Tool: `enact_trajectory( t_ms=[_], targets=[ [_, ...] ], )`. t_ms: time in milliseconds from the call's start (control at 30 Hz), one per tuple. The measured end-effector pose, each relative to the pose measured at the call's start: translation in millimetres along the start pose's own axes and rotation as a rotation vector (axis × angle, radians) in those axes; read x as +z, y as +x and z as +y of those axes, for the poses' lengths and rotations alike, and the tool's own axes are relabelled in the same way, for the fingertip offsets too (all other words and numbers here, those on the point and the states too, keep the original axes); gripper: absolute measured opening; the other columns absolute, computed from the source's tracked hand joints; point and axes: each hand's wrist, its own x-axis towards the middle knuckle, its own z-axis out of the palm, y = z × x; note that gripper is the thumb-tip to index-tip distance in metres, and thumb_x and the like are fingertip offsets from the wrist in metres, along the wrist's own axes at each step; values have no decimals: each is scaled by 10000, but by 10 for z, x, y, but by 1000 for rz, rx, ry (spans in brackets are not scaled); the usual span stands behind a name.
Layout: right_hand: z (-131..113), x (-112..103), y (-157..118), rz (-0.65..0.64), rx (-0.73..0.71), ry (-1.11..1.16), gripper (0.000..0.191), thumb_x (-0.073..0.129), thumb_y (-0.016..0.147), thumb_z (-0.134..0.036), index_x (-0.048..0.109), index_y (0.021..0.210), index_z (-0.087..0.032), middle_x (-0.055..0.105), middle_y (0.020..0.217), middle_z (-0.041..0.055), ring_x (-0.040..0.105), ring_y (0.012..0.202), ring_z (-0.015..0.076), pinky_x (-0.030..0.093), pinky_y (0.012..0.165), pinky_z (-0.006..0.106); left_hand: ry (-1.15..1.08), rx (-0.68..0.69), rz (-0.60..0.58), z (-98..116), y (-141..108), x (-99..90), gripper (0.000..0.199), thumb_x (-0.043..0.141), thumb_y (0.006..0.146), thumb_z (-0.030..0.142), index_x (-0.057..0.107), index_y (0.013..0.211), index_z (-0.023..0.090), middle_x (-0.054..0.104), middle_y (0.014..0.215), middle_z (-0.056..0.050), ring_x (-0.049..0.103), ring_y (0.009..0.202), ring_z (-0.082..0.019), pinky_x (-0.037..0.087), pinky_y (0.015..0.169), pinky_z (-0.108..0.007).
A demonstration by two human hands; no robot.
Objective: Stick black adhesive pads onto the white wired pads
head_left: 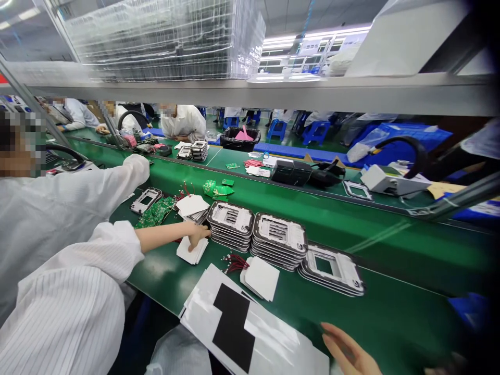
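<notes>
My left hand (pixel 198 236) reaches out from a white striped sleeve and rests fingers-down on a small stack of white cards (pixel 186 254), with nothing gripped. It sits right beside a stack of grey plastic frames (pixel 231 224). Two more frame stacks (pixel 279 239) (pixel 332 271) stand to the right. My right hand (pixel 346 349) hovers low at the near table edge, fingers apart and empty, next to a white sheet with black patches (pixel 234 323). Another pile of white cards (pixel 261 277) and a bunch of red wires (pixel 234 263) lie between.
A co-worker's white sleeve (pixel 78 192) reaches in from the left near green circuit boards (pixel 156 211) and a single frame (pixel 146 200). The green conveyor belt (pixel 351 213) runs behind, with more people across it. A metal shelf (pixel 273 91) with clear trays hangs overhead.
</notes>
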Motion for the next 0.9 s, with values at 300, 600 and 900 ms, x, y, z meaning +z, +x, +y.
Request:
enact_trajectory(
  t_ms=[300, 600, 900],
  targets=[
    [-1688, 1095, -338, -566, -572, -365, 478, 439, 905, -387, 528, 1317, -158, 562, 1355, 123, 527, 1242, 258, 417, 1051, 394, -964, 5, 628, -53, -1379, 599, 265, 667, 746, 219, 631, 1009, 210, 647, 1061, -57, 582, 1069, -226, 412, 992, -351],
    [-2536, 2770, 313, -653, -797, -640, 420, 601, 906, -320, 514, 1293, -180, 504, 1353, 108, 527, 1185, 280, 446, 966, 522, -1936, -328, 608, -416, -1323, 1287, 231, 474, 749, 98, 485, 969, 168, 626, 1037, -137, 670, 944, -227, 517, 880, -375],
    [-2570, 3074, 547, -666, -633, -892, 351, 588, 917, -330, 557, 1226, -166, 569, 1254, 97, 590, 1075, 240, 504, 892, 461, -2248, -160, 203, -617, -1182, 1073, 387, 507, 747, 252, 500, 1089, 72, 620, 1023, -185, 645, 958, -297, 499, 855, -412]
  ],
)
